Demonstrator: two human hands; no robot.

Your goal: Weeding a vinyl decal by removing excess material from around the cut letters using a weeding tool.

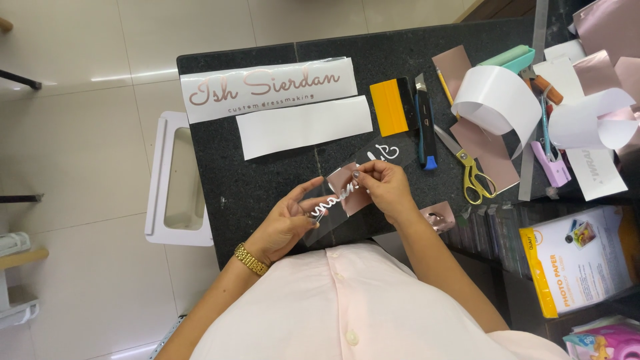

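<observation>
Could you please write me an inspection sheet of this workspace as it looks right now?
Surface: dark speckled stone worktop, crowded on its right side.
Job's things: clear transfer strip carrying white script lettering and a rose-gold vinyl piece, held above the worktop.
Clutter: lettered vinyl sign strip, blank white strip, yellow squeegee, utility knife, gold-handled scissors, curled backing paper.
Hands: left hand supports the strip from below; right hand pinches its upper edge.
Cables: nothing seen.
Surroundings: pale tiled floor, white stool, photo paper pack on a shelf.
</observation>
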